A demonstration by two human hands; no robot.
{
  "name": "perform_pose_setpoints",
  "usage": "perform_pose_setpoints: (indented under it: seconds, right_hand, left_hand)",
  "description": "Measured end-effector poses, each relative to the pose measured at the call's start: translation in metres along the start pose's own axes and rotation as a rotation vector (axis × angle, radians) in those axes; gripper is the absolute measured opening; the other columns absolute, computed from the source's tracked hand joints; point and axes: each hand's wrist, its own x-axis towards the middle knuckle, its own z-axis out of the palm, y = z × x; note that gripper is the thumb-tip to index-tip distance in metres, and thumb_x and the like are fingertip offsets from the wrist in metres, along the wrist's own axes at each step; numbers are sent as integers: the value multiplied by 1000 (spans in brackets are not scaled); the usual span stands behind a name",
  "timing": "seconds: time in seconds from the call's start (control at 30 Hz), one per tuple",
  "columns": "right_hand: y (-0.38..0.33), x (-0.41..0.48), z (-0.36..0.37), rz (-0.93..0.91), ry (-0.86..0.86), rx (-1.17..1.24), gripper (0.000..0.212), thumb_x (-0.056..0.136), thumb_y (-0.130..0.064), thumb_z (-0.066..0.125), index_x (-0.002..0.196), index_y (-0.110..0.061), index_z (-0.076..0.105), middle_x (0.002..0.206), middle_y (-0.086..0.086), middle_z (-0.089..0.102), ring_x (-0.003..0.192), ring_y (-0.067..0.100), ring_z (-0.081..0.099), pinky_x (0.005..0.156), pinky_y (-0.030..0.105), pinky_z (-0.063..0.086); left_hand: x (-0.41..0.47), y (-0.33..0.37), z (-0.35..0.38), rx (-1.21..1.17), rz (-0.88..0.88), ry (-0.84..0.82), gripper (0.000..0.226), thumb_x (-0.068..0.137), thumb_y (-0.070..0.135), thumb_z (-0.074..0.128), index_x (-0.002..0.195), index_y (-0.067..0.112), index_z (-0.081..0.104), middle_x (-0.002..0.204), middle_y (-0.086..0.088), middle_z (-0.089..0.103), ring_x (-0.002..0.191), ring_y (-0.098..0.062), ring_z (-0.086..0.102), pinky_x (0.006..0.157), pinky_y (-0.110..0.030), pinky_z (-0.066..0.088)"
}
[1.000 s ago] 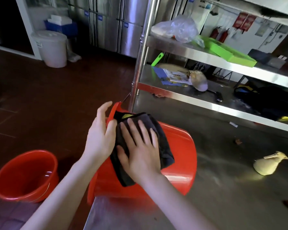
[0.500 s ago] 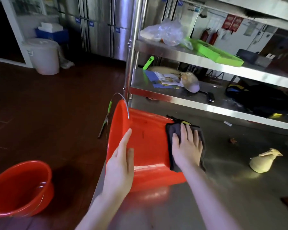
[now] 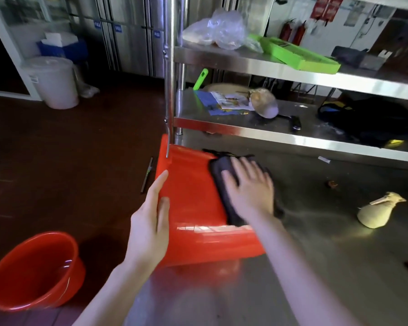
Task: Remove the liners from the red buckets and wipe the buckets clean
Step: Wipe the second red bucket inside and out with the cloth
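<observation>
A red bucket (image 3: 193, 203) lies on its side on the steel table (image 3: 327, 267), its mouth turned left over the table's edge. My left hand (image 3: 151, 227) rests flat against the bucket's wall near the rim, fingers straight. My right hand (image 3: 250, 189), blurred by motion, presses a dark cloth (image 3: 224, 177) onto the bucket's base end with straight, spread fingers. A second red bucket (image 3: 33, 271) stands upright on the floor at the lower left with a little water in it. No liner shows in either bucket.
A steel shelf post (image 3: 169, 74) rises just behind the bucket's rim. Shelves above the table carry a clear plastic bag (image 3: 217, 29), a green tray (image 3: 299, 55), papers and a cap. A tan pouch (image 3: 377, 212) lies on the table at right. A white bin (image 3: 54, 83) stands on the floor far left.
The cloth and my right hand went from the bucket's wall near the rim to its base end and now slide a little along it. My left hand shifted down the wall.
</observation>
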Motion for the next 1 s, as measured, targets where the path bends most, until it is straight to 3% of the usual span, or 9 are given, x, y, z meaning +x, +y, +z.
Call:
perform_pose_setpoints:
  seconds: [0.1, 0.17, 0.37, 0.47, 0.57, 0.67, 0.77, 0.87, 1.0]
  right_hand:
    - [41, 27, -9, 311, -230, 144, 56, 96, -58, 22, 147, -39, 34, 158, -11, 29, 144, 22, 27, 115, 47, 23]
    - [35, 34, -11, 324, -286, 156, 53, 96, -53, 22, 147, -40, 32, 158, -14, 26, 144, 22, 25, 112, 51, 22]
    - [-89, -5, 0, -258, -50, 58, 53, 94, -49, 29, 145, -38, 37, 154, -15, 35, 141, 18, 31, 112, 46, 22]
    - [-115, -40, 4, -366, 57, 58, 54, 96, -48, 29, 147, -33, 37, 155, -9, 36, 144, 22, 30, 114, 50, 23]
    - [-112, -56, 8, -322, 107, 51, 56, 94, -47, 33, 149, -32, 34, 157, -8, 32, 146, 23, 27, 115, 52, 22]
    - [-115, -88, 22, -384, 136, 50, 62, 91, -48, 41, 150, -32, 30, 158, -7, 30, 147, 26, 25, 115, 54, 21]
    - [-109, -108, 38, -508, 155, 37, 62, 91, -51, 47, 149, -33, 34, 159, -5, 28, 148, 25, 22, 116, 53, 22]
    - [-101, -95, 37, -506, 121, 10, 63, 92, -56, 44, 150, -34, 32, 160, -3, 27, 148, 25, 22, 117, 50, 22]
    - [-64, -57, 17, -127, 150, -9, 60, 91, -54, 39, 144, -26, 47, 150, 4, 45, 138, 28, 41, 114, 48, 30]
  left_hand:
    - [-16, -4, -2, -11, 6, -10, 50, 94, 46, 32, 144, 51, 31, 56, 7, 46, 41, -6, 35, 42, -13, 33]
    - [-22, -8, -6, -7, 10, 4, 50, 94, 44, 32, 144, 51, 32, 58, 7, 47, 41, -6, 36, 43, -11, 33]
    - [-21, -20, -10, 49, 3, 24, 48, 100, 28, 35, 144, 47, 34, 62, 11, 52, 42, -3, 35, 47, -8, 32]
    - [-23, -18, -19, 27, 1, -41, 50, 98, 33, 35, 146, 48, 29, 74, 18, 66, 44, 2, 45, 50, -6, 37]
    - [-4, 0, -28, 31, -92, -48, 57, 92, 54, 34, 144, 60, 12, 122, 12, 66, 97, -4, 66, 85, -21, 50]
    - [51, 21, -24, 156, -296, -6, 62, 88, 65, 38, 143, 60, 10, 131, -3, 59, 117, -26, 58, 95, -38, 44]
    - [82, 22, -25, 355, -442, 45, 59, 93, 56, 41, 147, 38, 27, 116, -12, 64, 101, -34, 62, 88, -40, 49]
    - [66, 13, -38, 275, -386, 85, 44, 100, 40, 41, 143, 39, 36, 94, -13, 68, 73, -26, 66, 70, -39, 56]
    - [39, 2, -44, 134, -324, 118, 39, 100, 41, 43, 135, 54, 37, 62, -2, 65, 39, -12, 57, 41, -35, 50]
